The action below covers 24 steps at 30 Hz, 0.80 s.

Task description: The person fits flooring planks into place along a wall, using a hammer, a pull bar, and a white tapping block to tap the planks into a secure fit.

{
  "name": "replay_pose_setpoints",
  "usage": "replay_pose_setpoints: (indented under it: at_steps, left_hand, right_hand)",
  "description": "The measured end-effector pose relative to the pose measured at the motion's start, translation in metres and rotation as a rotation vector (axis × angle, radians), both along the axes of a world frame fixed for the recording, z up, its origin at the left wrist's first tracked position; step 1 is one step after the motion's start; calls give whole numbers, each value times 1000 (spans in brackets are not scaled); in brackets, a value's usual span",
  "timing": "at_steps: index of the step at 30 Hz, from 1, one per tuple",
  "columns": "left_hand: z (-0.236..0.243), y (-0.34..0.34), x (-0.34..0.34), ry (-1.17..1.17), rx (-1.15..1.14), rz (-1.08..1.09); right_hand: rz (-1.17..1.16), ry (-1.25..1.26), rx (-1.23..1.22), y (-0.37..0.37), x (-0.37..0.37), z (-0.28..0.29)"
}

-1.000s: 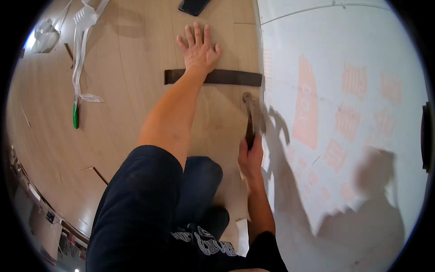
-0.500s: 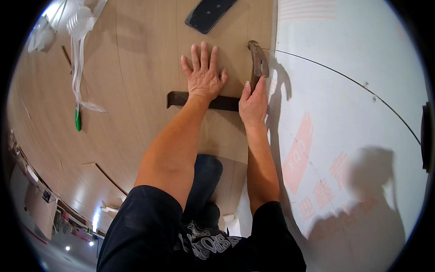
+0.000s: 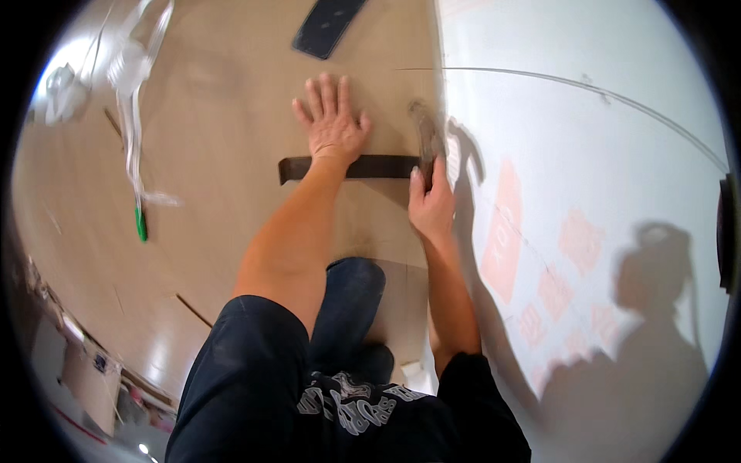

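Observation:
My left hand [image 3: 336, 133] lies flat on the wood-look floor boards [image 3: 231, 193], fingers spread. Its wrist crosses above a dark metal pull bar [image 3: 380, 167], a flat strip with a bent-up end at the left. The bar's right end reaches toward the wall and is partly hidden behind my right hand [image 3: 432, 207]. That hand is wrapped around the handle of a claw hammer [image 3: 426, 133], close beside the wall. The hammer head is smeared by motion, and most of its handle is hidden by my fingers.
A white wall panel [image 3: 509, 123] with faded pink print rises along the right. A black phone [image 3: 328, 29] lies beyond my left hand. A green-tipped tool [image 3: 141, 224] and clear plastic wrap [image 3: 131, 69] lie far left. My bent knee [image 3: 351, 285] is close below.
My right hand has brought the hammer nearer to me, toward the bar's right end. My left hand stays flat on the floor. The whole view has shifted slightly.

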<state>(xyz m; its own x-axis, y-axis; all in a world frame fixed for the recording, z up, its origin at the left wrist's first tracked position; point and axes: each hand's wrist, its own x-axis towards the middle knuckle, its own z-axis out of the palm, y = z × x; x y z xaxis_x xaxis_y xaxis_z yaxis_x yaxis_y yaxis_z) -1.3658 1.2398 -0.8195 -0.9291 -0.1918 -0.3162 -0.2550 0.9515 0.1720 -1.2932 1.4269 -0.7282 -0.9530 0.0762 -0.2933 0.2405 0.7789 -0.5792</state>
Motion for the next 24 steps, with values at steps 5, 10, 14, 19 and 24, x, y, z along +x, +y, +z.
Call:
replay_pose_setpoints:
  at_steps: [5, 10, 14, 19, 24]
  left_hand:
    - [-4, 7, -4, 36, -93, -34]
    - [-46, -8, -8, 234, -192, -96]
    - [-39, 13, 20, -118, -140, -222]
    - [4, -39, 18, -125, 360, -408]
    - [61, -28, 152, -25, -576, -1631]
  right_hand:
    - [-53, -231, -40, 45, 172, 72]
    - [-294, -484, 49, 75, 393, 155]
    - [-778, -836, 203, 40, 622, 232]
    - [-1578, -677, 217, -53, 788, 212]
    - [-2011, -667, 29, -131, 897, 152]
